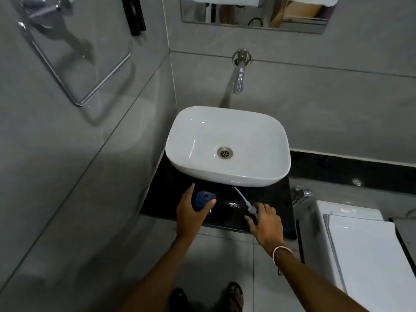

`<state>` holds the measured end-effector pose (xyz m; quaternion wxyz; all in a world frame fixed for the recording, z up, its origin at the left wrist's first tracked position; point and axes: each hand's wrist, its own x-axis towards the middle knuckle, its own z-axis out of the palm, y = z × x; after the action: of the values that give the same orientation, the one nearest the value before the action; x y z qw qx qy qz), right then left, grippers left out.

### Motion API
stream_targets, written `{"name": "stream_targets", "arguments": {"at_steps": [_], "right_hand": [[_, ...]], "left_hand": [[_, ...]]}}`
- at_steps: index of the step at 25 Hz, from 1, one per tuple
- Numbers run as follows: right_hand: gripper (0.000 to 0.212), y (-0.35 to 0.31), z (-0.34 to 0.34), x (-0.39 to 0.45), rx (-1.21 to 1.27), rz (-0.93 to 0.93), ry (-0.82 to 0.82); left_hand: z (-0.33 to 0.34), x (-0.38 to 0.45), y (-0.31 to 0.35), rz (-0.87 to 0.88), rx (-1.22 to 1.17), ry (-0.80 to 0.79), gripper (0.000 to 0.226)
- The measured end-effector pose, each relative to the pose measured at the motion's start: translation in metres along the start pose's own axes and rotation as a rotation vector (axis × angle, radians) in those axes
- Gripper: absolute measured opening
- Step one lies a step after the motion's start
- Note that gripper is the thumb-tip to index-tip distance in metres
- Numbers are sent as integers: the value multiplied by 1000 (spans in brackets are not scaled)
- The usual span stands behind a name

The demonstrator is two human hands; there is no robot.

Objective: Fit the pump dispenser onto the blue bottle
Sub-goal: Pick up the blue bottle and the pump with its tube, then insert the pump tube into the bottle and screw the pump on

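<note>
The blue bottle (202, 199) stands on the black counter (162, 199) in front of the sink, seen from above with its neck uncapped. My left hand (191, 212) wraps around it, thumb on its right side. The pump dispenser (244, 201) lies flat on the counter to the right, its thin white tube pointing up-left toward the sink. My right hand (265, 224) rests over the pump's head end with fingers spread; the head is hidden under the fingers, and a closed grip is not visible.
A white vessel sink (227, 145) sits at the back of the counter under a wall tap (239, 75). A white toilet cistern (360, 244) stands at the right, with a chrome valve (301, 193) beside it. Grey tiled walls close in on the left.
</note>
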<state>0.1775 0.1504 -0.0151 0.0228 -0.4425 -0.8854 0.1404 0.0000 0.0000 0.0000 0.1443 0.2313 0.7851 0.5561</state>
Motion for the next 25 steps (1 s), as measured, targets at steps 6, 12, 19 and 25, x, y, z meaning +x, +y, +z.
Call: {"name": "stream_targets", "arguments": {"at_steps": [6, 12, 19, 25], "right_hand": [[29, -4, 3, 25, 139, 54, -46], [28, -11, -21, 24, 677, -74, 20], [19, -37, -106, 32, 574, -513, -13], [23, -68, -130, 44, 224, -641, -140]], "left_hand": [[14, 4, -11, -87, -61, -17, 73], [17, -2, -12, -88, -60, 40, 73], [20, -10, -10, -75, -18, 55, 73], [18, -10, -13, 1, 144, 41, 80]]}}
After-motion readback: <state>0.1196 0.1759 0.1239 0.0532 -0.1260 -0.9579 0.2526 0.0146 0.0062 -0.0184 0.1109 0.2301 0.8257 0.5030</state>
